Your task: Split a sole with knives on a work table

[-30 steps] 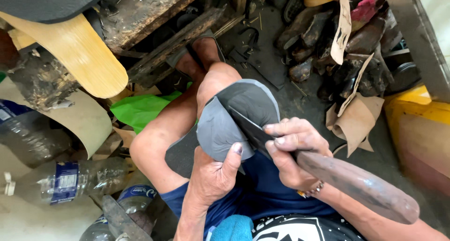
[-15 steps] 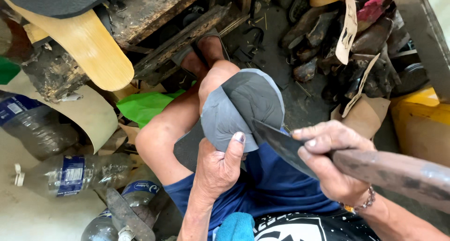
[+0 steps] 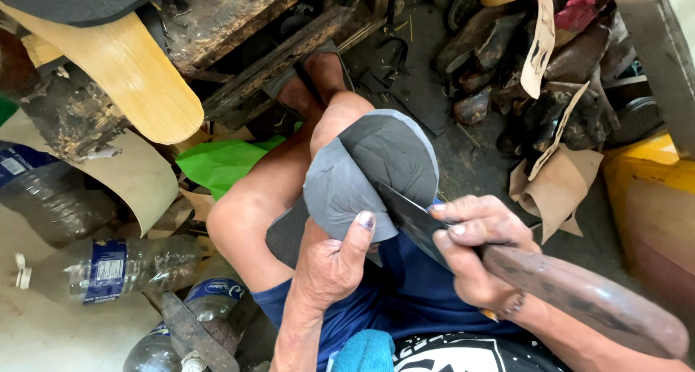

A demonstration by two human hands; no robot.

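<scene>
Head view looks down on a seated person's lap amid a cluttered workshop floor. Biggest in sight is the pile of old shoes (image 3: 536, 75) at the upper right, well apart from the hands, with brown paper patterns (image 3: 554, 187) leaning against it. At the upper left a pale wooden board (image 3: 123, 75) slants over a rough wooden bench (image 3: 239, 24), and a green sheet (image 3: 221, 166) lies below them beside the bare thigh. Clear plastic bottles (image 3: 108, 267) lie at the lower left.

Across the raised knee rests the grey rubber sole piece (image 3: 369, 173), rounded at its far end, the near part lighter grey than the far part. It sits between the two hands and just beyond them. The left hand (image 3: 329, 263) grips the sole's near edge from below, thumb pressed flat on top of it, fingers curled under and hidden. The right hand (image 3: 474, 252) is closed tight around a long dark knife (image 3: 507, 271), its thick worn handle running off to the lower right along the forearm. The blade tip touches the sole's near right edge, just beside the left thumb.
</scene>
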